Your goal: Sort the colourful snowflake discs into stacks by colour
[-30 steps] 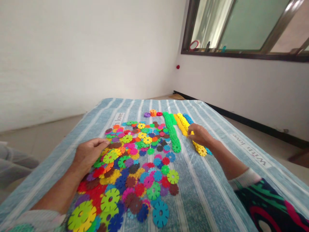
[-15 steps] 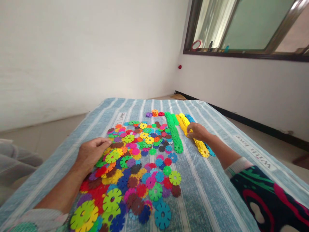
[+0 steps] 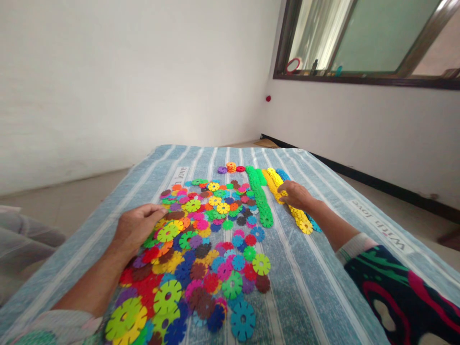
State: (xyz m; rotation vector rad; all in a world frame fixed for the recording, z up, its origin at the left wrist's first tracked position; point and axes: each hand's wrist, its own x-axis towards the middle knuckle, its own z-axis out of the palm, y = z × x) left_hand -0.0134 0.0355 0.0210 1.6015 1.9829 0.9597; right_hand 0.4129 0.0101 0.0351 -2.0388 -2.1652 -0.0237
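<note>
A spread of slotted plastic snowflake discs (image 3: 203,247) in many colours covers the cloth in front of me. At its left edge rests my left hand (image 3: 138,227), thumb and fingers pressed together near a yellow-green disc (image 3: 169,231); what they may pinch is hidden. Over the overlapping row of yellow discs (image 3: 297,214) is my right hand (image 3: 298,196), its fingers curled down and closed. I cannot make out whether a disc is between them. A blue row (image 3: 282,175) lies partly behind this hand, and a green row (image 3: 261,203) runs to its left.
Small piles of purple discs (image 3: 222,170), orange discs (image 3: 231,167) and red discs (image 3: 240,168) sit toward the far end. Beneath everything is a blue striped cloth (image 3: 305,282). Walls stand beyond, with a window (image 3: 373,38) at upper right.
Both hands stay in nearly the same places. The fingers of my right hand shift very slightly at the yellow row, and the view drifts a little.
</note>
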